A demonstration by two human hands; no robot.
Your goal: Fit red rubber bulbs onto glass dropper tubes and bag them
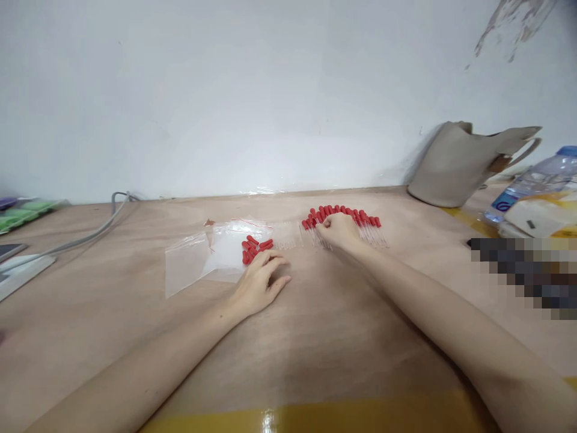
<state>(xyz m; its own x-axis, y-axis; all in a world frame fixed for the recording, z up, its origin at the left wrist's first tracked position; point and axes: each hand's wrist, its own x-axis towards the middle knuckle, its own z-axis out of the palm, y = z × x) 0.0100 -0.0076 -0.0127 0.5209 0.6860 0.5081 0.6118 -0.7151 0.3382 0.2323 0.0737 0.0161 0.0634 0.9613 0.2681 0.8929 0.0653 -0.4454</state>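
My left hand (260, 281) rests on the table with its fingers apart and nothing in them. Just beyond its knuckles lies a small heap of loose red rubber bulbs (252, 249), partly on clear plastic zip bags (225, 243). Several bare glass tubes (285, 234) lie side by side right of the heap. Further right, a row of glass droppers with red bulbs (347, 211) fans out. My right hand (339, 230) is over the left part of this row, its thumb and finger pinched on a dropper (321, 238); the hand hides some of the tubes.
A grey cable (97, 231) crosses the left side, near green packs (31, 210). At the right stand a beige bag (460, 165) against the wall, a water bottle (536, 180) and a white-and-yellow pack (541, 213). Yellow tape (315, 415) runs along the near edge.
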